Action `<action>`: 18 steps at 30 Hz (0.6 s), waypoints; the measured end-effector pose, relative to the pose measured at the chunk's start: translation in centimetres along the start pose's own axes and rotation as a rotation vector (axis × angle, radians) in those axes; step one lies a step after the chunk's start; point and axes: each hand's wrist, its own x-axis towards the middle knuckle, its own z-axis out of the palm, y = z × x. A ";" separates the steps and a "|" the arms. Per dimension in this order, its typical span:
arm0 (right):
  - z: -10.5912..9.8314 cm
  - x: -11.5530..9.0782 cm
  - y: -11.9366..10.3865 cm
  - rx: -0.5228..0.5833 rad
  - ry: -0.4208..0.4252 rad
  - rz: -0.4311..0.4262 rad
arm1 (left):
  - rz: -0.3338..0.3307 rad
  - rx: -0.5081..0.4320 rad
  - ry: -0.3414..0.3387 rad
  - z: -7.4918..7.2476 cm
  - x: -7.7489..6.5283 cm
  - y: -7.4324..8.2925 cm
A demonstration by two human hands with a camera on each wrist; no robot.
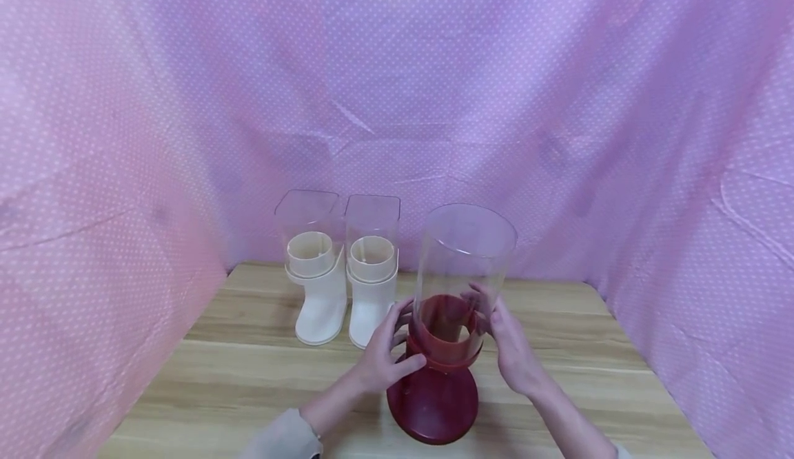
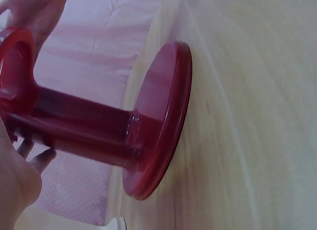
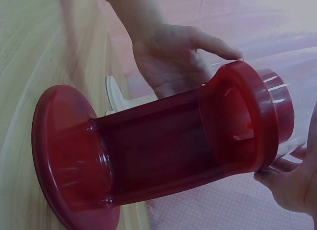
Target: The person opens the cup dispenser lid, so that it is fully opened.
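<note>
Two hands (image 1: 381,359) (image 1: 515,352) curled around a red stand (image 1: 434,407), clear tube (image 1: 462,273) whole only in head view

Glossy red pedestal stand (image 3: 158,145) with round base, standing upright on wood-grain tabletop (image 1: 595,349), clear open-topped cylinder (image 1: 459,266) seated vertically around its red upper rim.

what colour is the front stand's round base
Deep red: the round base shows best in left wrist view.
</note>
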 end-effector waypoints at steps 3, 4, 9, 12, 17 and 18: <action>-0.2 -0.1 -0.2 -0.004 0.025 -0.006 | -0.017 -0.035 -0.036 -0.4 0.2 0.0; -0.3 -0.1 -0.3 -0.005 0.029 -0.003 | -0.019 -0.040 -0.047 -0.5 0.2 -0.1; -0.3 -0.5 -0.3 -0.020 0.012 0.007 | -0.027 -0.057 -0.076 -0.7 0.4 -0.2; -0.1 -0.5 -0.2 -0.029 0.004 0.020 | -0.037 -0.048 -0.076 -0.6 0.4 -0.1; 0.0 -0.3 0.0 -0.032 0.007 0.021 | -0.059 -0.009 -0.032 0.0 0.2 0.5; 0.0 -0.3 0.1 -0.030 0.006 0.017 | -0.068 -0.002 -0.018 0.2 0.1 0.7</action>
